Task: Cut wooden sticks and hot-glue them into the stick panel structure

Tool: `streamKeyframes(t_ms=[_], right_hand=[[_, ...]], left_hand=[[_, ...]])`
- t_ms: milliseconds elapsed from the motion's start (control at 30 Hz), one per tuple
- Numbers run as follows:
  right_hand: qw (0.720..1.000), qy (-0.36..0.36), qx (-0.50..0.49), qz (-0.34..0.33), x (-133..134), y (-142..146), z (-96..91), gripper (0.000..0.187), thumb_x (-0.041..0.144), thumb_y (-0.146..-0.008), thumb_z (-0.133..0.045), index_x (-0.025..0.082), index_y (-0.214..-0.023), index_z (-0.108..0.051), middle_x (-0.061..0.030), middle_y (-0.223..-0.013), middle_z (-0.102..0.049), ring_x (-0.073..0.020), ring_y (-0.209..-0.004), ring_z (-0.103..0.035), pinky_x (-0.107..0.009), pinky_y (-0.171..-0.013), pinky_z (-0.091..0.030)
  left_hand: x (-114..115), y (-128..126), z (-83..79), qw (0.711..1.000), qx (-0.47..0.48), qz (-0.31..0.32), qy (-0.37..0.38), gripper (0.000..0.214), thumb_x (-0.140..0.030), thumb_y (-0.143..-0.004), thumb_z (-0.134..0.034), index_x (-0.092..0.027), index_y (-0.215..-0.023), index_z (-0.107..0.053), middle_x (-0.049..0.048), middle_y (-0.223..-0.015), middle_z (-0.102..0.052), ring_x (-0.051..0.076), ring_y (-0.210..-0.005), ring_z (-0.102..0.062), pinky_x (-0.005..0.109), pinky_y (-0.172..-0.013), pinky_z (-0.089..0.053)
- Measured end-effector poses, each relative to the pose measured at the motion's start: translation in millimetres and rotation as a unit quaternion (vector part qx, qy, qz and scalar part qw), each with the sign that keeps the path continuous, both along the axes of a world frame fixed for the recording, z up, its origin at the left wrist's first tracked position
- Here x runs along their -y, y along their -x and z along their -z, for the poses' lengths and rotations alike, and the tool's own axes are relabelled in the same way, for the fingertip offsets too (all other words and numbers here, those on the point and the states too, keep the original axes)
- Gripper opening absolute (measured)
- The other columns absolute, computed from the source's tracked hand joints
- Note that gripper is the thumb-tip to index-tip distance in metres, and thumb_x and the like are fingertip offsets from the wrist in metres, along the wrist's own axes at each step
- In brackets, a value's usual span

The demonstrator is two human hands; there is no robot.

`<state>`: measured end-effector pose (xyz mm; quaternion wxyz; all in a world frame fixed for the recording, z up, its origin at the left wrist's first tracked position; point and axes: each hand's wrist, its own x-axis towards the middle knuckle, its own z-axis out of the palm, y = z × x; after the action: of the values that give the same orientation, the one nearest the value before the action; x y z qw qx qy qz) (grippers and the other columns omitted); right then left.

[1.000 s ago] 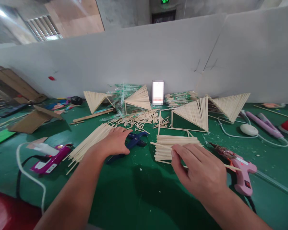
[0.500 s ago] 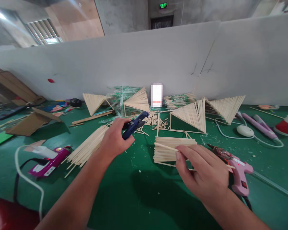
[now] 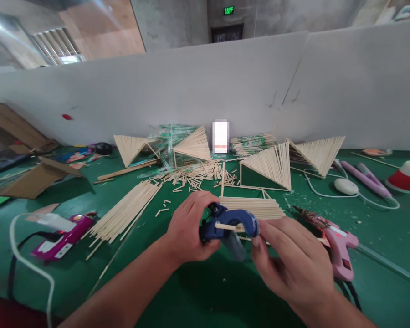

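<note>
My left hand is wrapped round a blue hand cutter with a curved jaw. Between my right thumb and fingers is a thin wooden stick, whose end passes across the cutter's jaw. My right hand is closed and close beside the cutter's tip. Beneath both hands lies a frame with a row of parallel sticks, partly hidden by the cutter and fingers. A fan of loose sticks rests left of my left hand. Short cut pieces are scattered beyond it.
A pink glue gun lies at my right, a magenta one at my left with its cord. Several triangular stick structures stand along the white partition. A red-and-white cup stands far right.
My left hand has brought the cutter right and nearer, up to the stick in my right hand. The stick's end now lies across the cutter's jaw. My right hand has moved little.
</note>
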<state>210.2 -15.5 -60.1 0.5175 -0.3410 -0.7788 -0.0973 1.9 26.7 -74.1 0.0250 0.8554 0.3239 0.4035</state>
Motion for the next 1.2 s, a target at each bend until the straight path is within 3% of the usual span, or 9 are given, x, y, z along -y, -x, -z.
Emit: streamKeyframes(t_ms=[233,700,1000,1200], right_hand=[[1.000,0.019,-0.001,-0.020,-0.7,4.1,0.7,0.012,0.004,-0.080,-0.058,0.015,-0.082,-0.061,-0.0064,-0.065,-0.064,-0.0163,-0.058,-0.053,-0.029,-0.051,-0.042],[1.000,0.019,-0.014,-0.017,-1.2,6.5,2.5,0.015,0.005,-0.079,-0.059,0.012,-0.091,-0.062,-0.0042,-0.066,-0.062,-0.0141,-0.058,-0.045,-0.026,-0.049,-0.038],[1.000,0.022,-0.021,-0.006,-0.9,7.4,3.9,0.018,0.005,-0.081,-0.058,0.014,-0.096,-0.061,-0.0049,-0.071,-0.066,-0.0160,-0.063,-0.055,-0.027,-0.055,-0.044],[0.999,0.035,-0.024,-0.003,-0.9,6.6,3.1,0.018,0.006,-0.082,-0.058,0.015,-0.097,-0.060,-0.0040,-0.068,-0.065,-0.0154,-0.059,-0.055,-0.027,-0.052,-0.044]], left_hand=[[6.2,-7.9,0.9,1.000,0.011,-0.015,-0.015,0.065,-0.018,-0.059,-0.056,-0.018,-0.124,-0.043,0.0131,-0.110,-0.057,0.028,-0.104,-0.055,0.044,-0.089,-0.050],[4.6,-11.0,3.5,1.000,-0.007,-0.023,-0.017,0.058,-0.024,-0.065,-0.061,-0.016,-0.120,-0.045,0.0119,-0.107,-0.058,0.027,-0.099,-0.057,0.043,-0.084,-0.051],[4.5,-11.2,0.8,1.000,-0.009,-0.022,-0.013,0.055,-0.024,-0.064,-0.061,-0.015,-0.116,-0.047,0.0115,-0.104,-0.059,0.025,-0.096,-0.057,0.041,-0.083,-0.051],[5.9,-10.5,1.0,0.999,-0.014,-0.030,-0.004,0.058,-0.022,-0.061,-0.062,-0.014,-0.117,-0.047,0.0117,-0.106,-0.058,0.025,-0.099,-0.056,0.041,-0.086,-0.050]])
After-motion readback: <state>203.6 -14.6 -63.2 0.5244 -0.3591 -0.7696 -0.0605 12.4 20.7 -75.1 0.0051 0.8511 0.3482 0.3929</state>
